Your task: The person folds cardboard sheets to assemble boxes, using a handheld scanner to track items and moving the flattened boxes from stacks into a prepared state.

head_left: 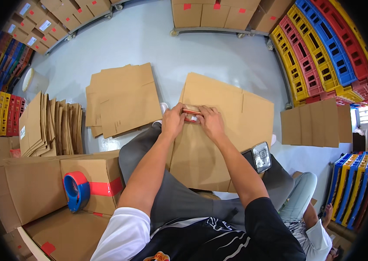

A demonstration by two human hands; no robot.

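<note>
Both my hands meet over a stack of flat cardboard sheets (218,152) that lies across my lap. Between them is a small tan-and-red block (192,109), whose exact kind I cannot make out. The fingers of my left hand (174,120) close on its left end. My right hand (211,122) grips the right end, its thumb tucked toward the near side. Beside my right forearm, a small black case with a shiny grey surface (262,157) rests at the right edge of the cardboard.
More flat cardboard (125,100) lies on the floor at left, near upright folded sheets (51,126). A blue tape dispenser with red tape (77,191) stands by a box (95,167). Colourful crates (318,52) are stacked at right. Another person (303,204) sits at lower right.
</note>
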